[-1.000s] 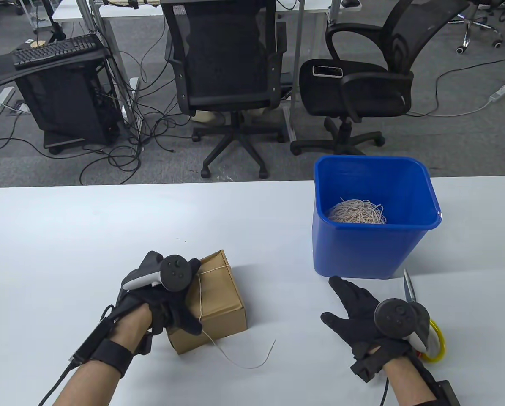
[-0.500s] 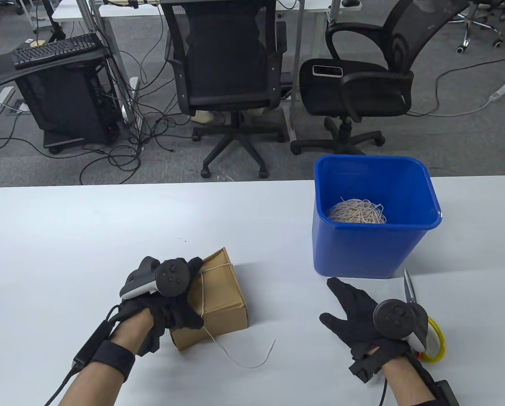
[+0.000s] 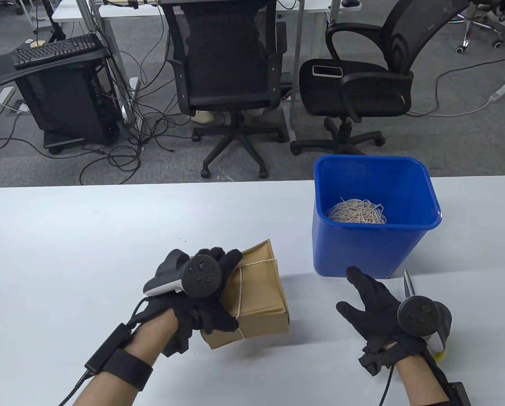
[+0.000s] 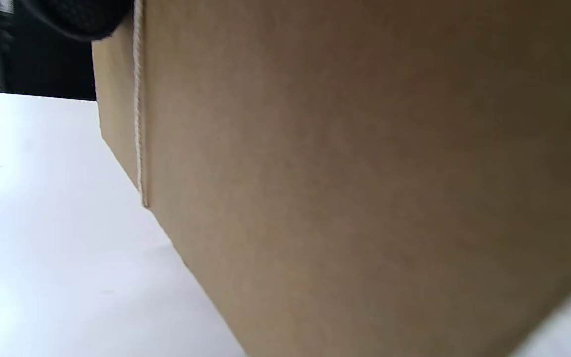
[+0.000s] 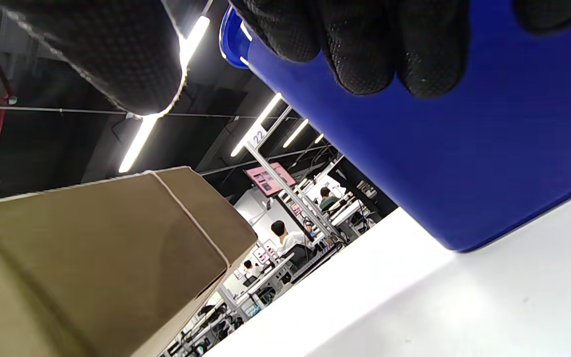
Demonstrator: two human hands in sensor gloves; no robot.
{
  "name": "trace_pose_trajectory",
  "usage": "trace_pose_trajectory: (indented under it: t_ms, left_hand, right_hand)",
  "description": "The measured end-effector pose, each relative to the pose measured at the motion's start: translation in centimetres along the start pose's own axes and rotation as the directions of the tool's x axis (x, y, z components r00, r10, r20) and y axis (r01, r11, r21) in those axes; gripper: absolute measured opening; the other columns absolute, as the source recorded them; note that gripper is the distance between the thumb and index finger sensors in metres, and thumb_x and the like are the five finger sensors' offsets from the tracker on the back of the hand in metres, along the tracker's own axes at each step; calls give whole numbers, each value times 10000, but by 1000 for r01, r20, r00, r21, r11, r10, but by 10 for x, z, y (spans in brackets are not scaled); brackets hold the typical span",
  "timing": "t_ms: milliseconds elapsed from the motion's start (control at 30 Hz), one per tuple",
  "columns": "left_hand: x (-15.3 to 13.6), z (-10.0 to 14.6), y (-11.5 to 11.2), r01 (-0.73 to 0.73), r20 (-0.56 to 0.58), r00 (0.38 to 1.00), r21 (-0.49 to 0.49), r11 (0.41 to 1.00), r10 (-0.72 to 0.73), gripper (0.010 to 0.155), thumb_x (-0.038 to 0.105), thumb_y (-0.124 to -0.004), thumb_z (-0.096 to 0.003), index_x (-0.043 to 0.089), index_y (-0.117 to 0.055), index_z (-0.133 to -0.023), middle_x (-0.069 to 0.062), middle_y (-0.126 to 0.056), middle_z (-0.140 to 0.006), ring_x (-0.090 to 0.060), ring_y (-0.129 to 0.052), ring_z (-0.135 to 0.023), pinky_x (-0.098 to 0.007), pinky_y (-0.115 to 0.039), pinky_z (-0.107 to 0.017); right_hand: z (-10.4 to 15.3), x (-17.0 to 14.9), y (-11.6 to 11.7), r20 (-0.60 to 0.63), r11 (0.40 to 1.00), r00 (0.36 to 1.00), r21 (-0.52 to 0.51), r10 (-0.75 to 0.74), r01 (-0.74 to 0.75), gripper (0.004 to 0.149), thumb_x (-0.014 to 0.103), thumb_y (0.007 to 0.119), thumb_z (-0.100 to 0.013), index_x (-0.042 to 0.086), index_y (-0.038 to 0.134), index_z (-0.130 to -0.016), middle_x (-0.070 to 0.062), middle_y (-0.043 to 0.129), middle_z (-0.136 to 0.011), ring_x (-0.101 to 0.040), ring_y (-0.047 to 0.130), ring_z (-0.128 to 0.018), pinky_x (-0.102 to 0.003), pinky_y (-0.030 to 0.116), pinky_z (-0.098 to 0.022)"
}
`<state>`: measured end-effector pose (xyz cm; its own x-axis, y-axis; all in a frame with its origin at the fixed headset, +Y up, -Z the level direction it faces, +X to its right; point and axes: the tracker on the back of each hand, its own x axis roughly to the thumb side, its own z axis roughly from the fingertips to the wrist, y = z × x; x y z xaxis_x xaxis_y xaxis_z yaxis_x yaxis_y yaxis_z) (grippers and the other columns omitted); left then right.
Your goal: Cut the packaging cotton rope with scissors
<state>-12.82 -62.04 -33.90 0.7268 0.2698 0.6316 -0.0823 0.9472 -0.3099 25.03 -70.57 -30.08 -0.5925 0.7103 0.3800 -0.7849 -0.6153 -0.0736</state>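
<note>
The left hand (image 3: 212, 292) grips the cardboard box (image 3: 258, 292) from its near-left side, fingers curled over the top edge, and seems to hold it tilted off the worktop (image 3: 87, 237). The cotton rope (image 3: 252, 264) is wrapped round the box, one strand running under the left fingers. The right hand (image 3: 372, 302) hovers with its fingers spread and holds nothing. The scissors (image 3: 408, 285) lie just beside it on its outer side, mostly hidden under its tracker. The blue bin (image 3: 375, 249) stands just beyond.

To do this step well, I would set the box flat, pin it, then pick up the scissors by the handles and slip one blade under a taut strand, clear of the left fingers.
</note>
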Motion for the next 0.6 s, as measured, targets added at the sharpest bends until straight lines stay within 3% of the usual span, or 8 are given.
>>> trace_pose_trajectory:
  t_ms: [100,300,500,600]
  left_hand:
    - [24,-15,-10,13,47,999,-28,1000,-12,1323,691,-1011,-335,210,-32,-1084,-341,-138,-1079,-645,-236,-994,-833,-608,-517]
    - [44,-38,-42,31,77,997,-89,996,-25,1324,689,-1009,-339,209,-23,-1081,-340,-124,-1079,-645,-219,-997,-838,-589,-527]
    - [44,-56,-73,54,76,996,-143,988,-43,1332,691,-1012,-333,206,-19,-1078,-348,-123,-1073,-649,-222,-995,-843,-582,-528]
    - [39,-62,-86,30,60,998,-231,973,-16,1350,688,-1008,-337,214,27,-1062,-350,-76,-1072,-655,-167,-1001,-865,-495,-566]
  right_hand:
    - [1,-2,-5,-10,1000,1000,-15,-11,11,805,506,847,-434,67,594,-1059,-317,708,-1023,-595,723,-840,-847,510,-563]
    - [1,-3,-5,-11,1000,1000,-9,-3,3,807,506,847,-434,64,594,-1060,-316,709,-1024,-596,722,-840,-847,509,-564]
    - [2,-3,-4,-14,1000,1000,-1,4,-4,805,506,846,-434,65,596,-1059,-318,708,-1023,-596,723,-840,-847,508,-564]
    - [2,-3,-4,-20,1000,1000,-1,2,-2,805,505,846,-435,64,594,-1060,-320,707,-1023,-597,722,-839,-847,508,-564]
